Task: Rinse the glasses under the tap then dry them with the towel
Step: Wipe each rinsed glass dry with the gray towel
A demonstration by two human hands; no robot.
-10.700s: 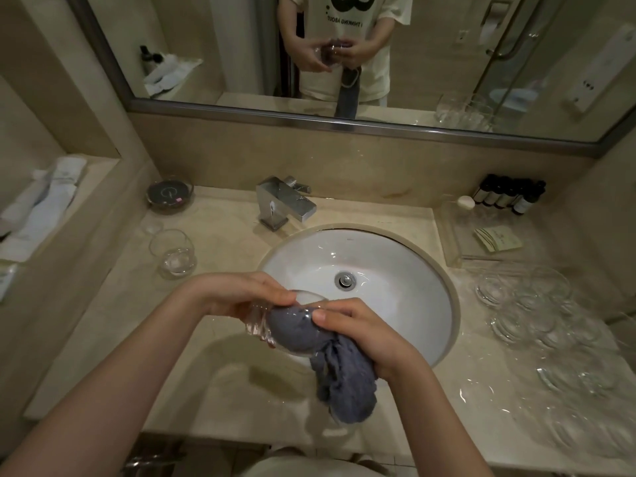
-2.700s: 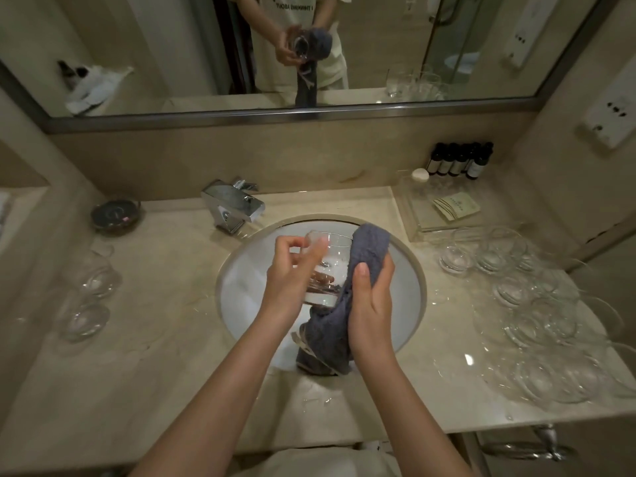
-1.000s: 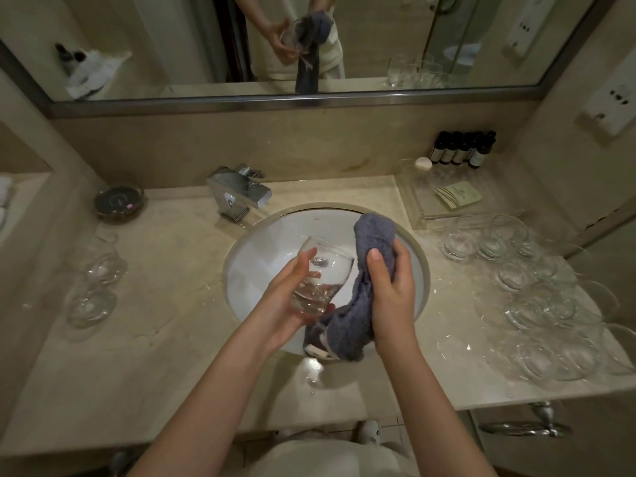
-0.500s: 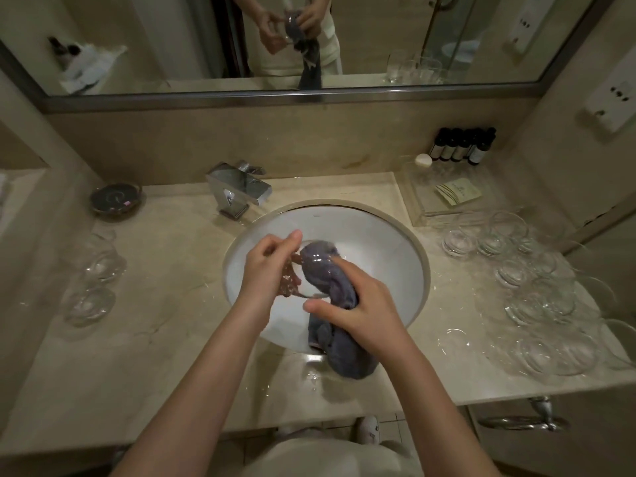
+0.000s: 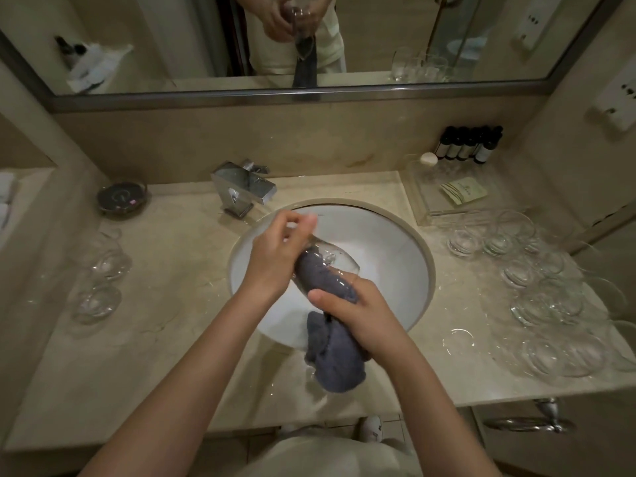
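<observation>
We are looking down at our two arms reaching over the near edge of the desk (image 5: 165,383). Our right hand (image 5: 361,309) is gripping the grey towel (image 5: 335,359), fingers curled round it; the loose end is hanging over the near rim of the sink (image 5: 385,235), while the upper end is sitting pushed inside the glass (image 5: 330,266). Our left hand (image 5: 275,256) is holding that glass by its far end, fingers curled about it, and the glass is lying tilted above the basin with its mouth facing the right hand. On the left of the desk two clear glasses (image 5: 99,280) are standing near each other. On the right a crowd of glasses (image 5: 550,297) is covering the desk, packed close together. Farther off, the chrome tap (image 5: 244,192) is standing behind the sink, a dark round dish (image 5: 122,199) is resting to its left, and a clear tray (image 5: 447,196) with a row of dark bottles (image 5: 468,144) behind it is sitting at the far right, below the mirror (image 5: 172,39).
</observation>
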